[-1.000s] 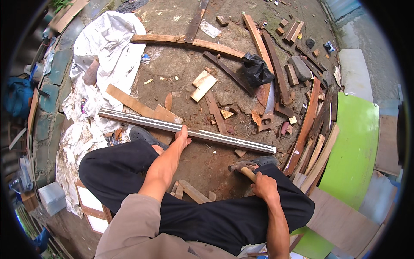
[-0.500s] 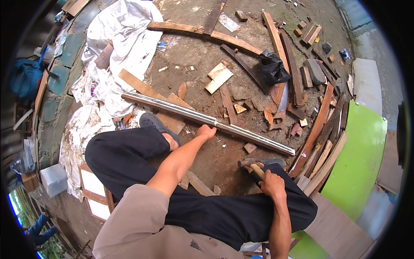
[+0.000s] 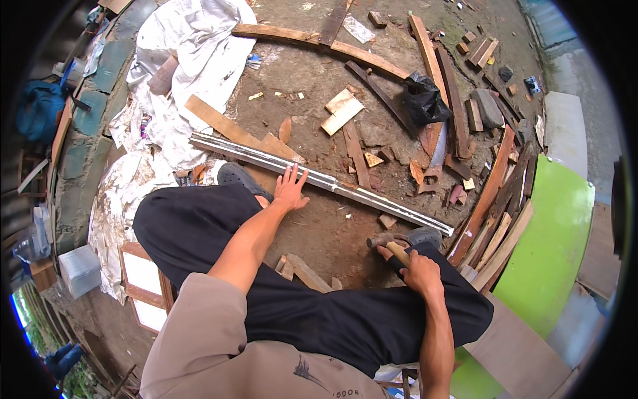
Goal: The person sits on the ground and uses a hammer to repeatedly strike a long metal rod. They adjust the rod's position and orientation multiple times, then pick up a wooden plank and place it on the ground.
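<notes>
- The bare brown dirt floor [image 3: 319,226] takes up most of the view, littered with offcuts and scraps of wood.
- A crumpled white plastic sheet [image 3: 199,60] spreads across the upper left of the floor, with a flat tan wooden plank [image 3: 219,123] lying at its edge.
- A large bright green curved panel [image 3: 545,246] lies on the right, a bundle of reddish-brown wooden slats [image 3: 495,213] stacked along its left side.
- The person squats in black trousers [image 3: 319,312] and a beige shirt, a dark grey shoe [image 3: 240,178] planted just beside the long strip.
- A long, narrow pale grey strip of moulding [image 3: 319,179] lies diagonally on the floor in front of the person — from near the white sheet down to the foot of the slats.
- A long curved brown wooden batten [image 3: 319,41] runs across the top, and a crumpled black plastic bag [image 3: 424,100] sits near a rusty handsaw blade [image 3: 435,156].
- The left hand [image 3: 290,191] is spread flat, fingers splayed, pressing on the near edge of the strip about midway along; it grips nothing.
- The right hand [image 3: 419,269] is closed round the wooden handle of a steel-headed hammer [image 3: 385,243] — the head hangs low over the floor, near the strip's right end but apart from it.
</notes>
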The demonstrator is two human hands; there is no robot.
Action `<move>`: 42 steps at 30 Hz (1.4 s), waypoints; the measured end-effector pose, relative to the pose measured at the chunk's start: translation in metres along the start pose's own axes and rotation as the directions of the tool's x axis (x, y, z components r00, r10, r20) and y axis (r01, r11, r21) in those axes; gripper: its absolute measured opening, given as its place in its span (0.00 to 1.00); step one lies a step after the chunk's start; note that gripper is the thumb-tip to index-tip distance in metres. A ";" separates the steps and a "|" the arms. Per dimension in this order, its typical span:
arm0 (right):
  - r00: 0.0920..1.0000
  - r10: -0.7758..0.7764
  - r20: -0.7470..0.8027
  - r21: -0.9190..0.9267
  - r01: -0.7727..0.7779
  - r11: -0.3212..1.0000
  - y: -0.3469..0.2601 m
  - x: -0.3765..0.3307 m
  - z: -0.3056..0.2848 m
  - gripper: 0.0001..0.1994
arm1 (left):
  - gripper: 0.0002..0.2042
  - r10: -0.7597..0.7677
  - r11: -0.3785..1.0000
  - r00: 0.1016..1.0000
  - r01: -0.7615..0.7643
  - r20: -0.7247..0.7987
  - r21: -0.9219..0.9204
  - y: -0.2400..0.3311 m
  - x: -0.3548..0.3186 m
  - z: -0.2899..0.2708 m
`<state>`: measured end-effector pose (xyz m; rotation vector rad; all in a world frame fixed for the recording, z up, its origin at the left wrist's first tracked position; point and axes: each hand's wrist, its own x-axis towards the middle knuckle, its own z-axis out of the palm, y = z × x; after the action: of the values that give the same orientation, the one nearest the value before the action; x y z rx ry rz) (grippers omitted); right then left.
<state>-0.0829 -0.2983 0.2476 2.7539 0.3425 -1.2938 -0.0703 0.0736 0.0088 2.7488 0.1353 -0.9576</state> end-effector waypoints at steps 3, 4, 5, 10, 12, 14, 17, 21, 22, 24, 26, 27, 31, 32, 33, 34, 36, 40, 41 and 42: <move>0.999 -0.042 -0.023 -0.010 0.042 0.999 -0.012 0.004 -0.004 0.23 | 0.46 0.060 0.997 0.998 -0.062 -0.028 -0.054 -0.025 -0.009 0.021; 0.998 -0.044 -0.037 0.003 0.044 0.999 -0.011 0.005 -0.004 0.22 | 0.46 0.054 0.998 0.998 -0.054 0.012 -0.034 -0.023 -0.007 0.016; 0.998 -0.046 -0.050 0.017 0.047 0.999 -0.009 0.007 -0.001 0.22 | 0.46 0.047 0.999 0.998 -0.046 0.051 -0.013 -0.021 -0.006 0.011; 0.997 -0.022 -0.070 0.123 0.031 0.992 -0.026 0.004 -0.003 0.22 | 0.45 -0.014 0.999 0.967 0.024 0.255 -0.037 -0.011 0.005 -0.019; 0.993 -0.024 -0.115 0.206 0.047 0.977 -0.033 0.002 0.001 0.21 | 0.45 -0.029 1.000 0.943 0.029 0.332 0.008 -0.013 0.009 -0.029; 0.993 0.000 -0.116 0.242 0.028 0.970 -0.033 0.006 0.006 0.22 | 0.46 -0.020 1.000 0.942 0.015 0.335 0.019 -0.012 0.010 -0.033; 0.979 -0.096 -0.177 0.199 0.131 0.971 -0.035 0.021 0.016 0.23 | 0.47 -0.006 1.000 0.948 -0.001 0.318 0.023 -0.011 0.004 -0.033; 0.972 -0.178 -0.150 0.125 0.198 0.972 -0.059 0.049 -0.001 0.23 | 0.47 -0.019 0.999 0.953 0.004 0.303 0.051 -0.013 0.000 -0.035; 0.976 -0.170 -0.139 0.152 0.190 0.970 -0.061 0.059 0.000 0.22 | 0.47 -0.016 0.999 0.952 -0.001 0.305 0.054 -0.012 0.000 -0.038; 0.981 -0.155 -0.116 0.203 0.176 0.963 -0.066 0.079 0.000 0.22 | 0.47 -0.013 0.998 0.944 -0.009 0.330 0.064 -0.008 0.003 -0.043; 0.982 -0.129 -0.139 0.310 0.167 0.936 -0.077 0.090 -0.015 0.21 | 0.46 -0.028 0.997 0.936 0.003 0.352 0.072 -0.011 0.004 -0.042; 0.982 -0.115 -0.148 0.362 0.162 0.918 -0.082 0.094 -0.019 0.20 | 0.46 -0.038 0.997 0.934 0.014 0.356 0.071 -0.012 0.005 -0.041; 0.966 -0.101 -0.237 0.489 0.209 0.847 -0.085 0.121 -0.014 0.18 | 0.45 -0.041 0.995 0.929 0.004 0.368 0.100 -0.006 0.003 -0.046; 0.958 -0.095 -0.270 0.525 0.229 0.820 -0.086 0.128 -0.009 0.17 | 0.45 -0.031 0.995 0.933 -0.007 0.359 0.103 -0.009 0.004 -0.047; 0.950 -0.085 -0.301 0.560 0.248 0.790 -0.086 0.136 -0.004 0.17 | 0.45 -0.021 0.994 0.936 -0.018 0.350 0.108 -0.012 0.004 -0.047; 0.942 -0.074 -0.326 0.595 0.265 0.758 -0.089 0.142 0.002 0.17 | 0.45 -0.012 0.993 0.938 -0.028 0.348 0.111 -0.016 0.003 -0.045; 0.924 -0.042 -0.380 0.688 0.313 0.655 -0.078 0.165 0.033 0.17 | 0.46 0.027 0.992 0.942 -0.066 0.335 0.105 -0.015 0.004 -0.044; 0.904 -0.011 -0.427 0.780 0.375 0.501 -0.081 0.189 0.051 0.17 | 0.46 0.048 0.991 0.946 -0.085 0.322 0.102 -0.020 0.005 -0.040; 0.899 -0.025 -0.438 0.761 0.385 0.522 -0.083 0.195 0.050 0.17 | 0.46 0.039 0.992 0.944 -0.075 0.328 0.100 -0.020 0.006 -0.041; 0.893 -0.039 -0.448 0.741 0.396 0.542 -0.085 0.199 0.050 0.18 | 0.46 0.029 0.993 0.942 -0.065 0.334 0.098 -0.019 0.006 -0.041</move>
<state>-0.0171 -0.1905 0.0652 3.9288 0.1044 -1.1233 -0.0441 0.1024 0.0329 2.6205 -0.0409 -1.4349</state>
